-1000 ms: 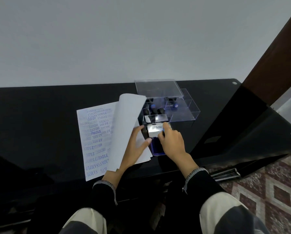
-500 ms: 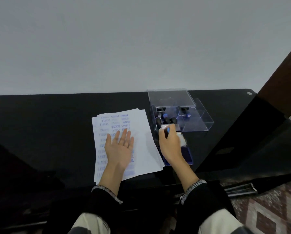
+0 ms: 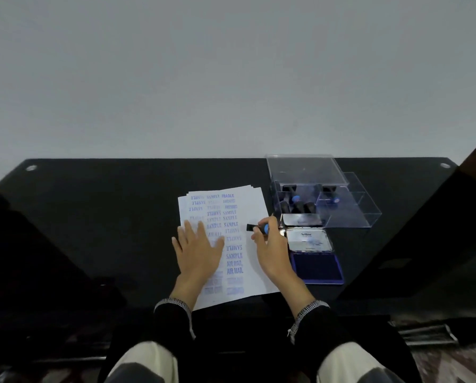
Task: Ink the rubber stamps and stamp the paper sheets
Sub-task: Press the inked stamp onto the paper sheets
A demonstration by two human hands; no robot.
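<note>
Head view is showing the right hand (image 3: pixel 272 248) pinching a small, light, rigid stamp (image 3: pixel 257 227) by its blue knob, hovering at the sheets' (image 3: pixel 254 269) two o'clock. The left hand (image 3: pixel 196 248), spread, is pinning the thin, slippery paper to the bench (image 3: pixel 93 217).

Left hand (image 3: pixel 196 251) covers the middle-left stamped lines on the top paper sheet (image 3: pixel 254 217); prints under it unreadable. Lower sheets show only as thin edges at the top sheet's far corner. Right hand (image 3: pixel 271 248) hides most of the stamp (image 3: pixel 256 227) handle; stamp face not visible. Stamps in the clear box (image 3: pixel 341 211), right of the sheet, too dark to count. Ink pad lid (image 3: pixel 307 239) small print illegible. Both forearms cut off by the bottom edge.
</note>
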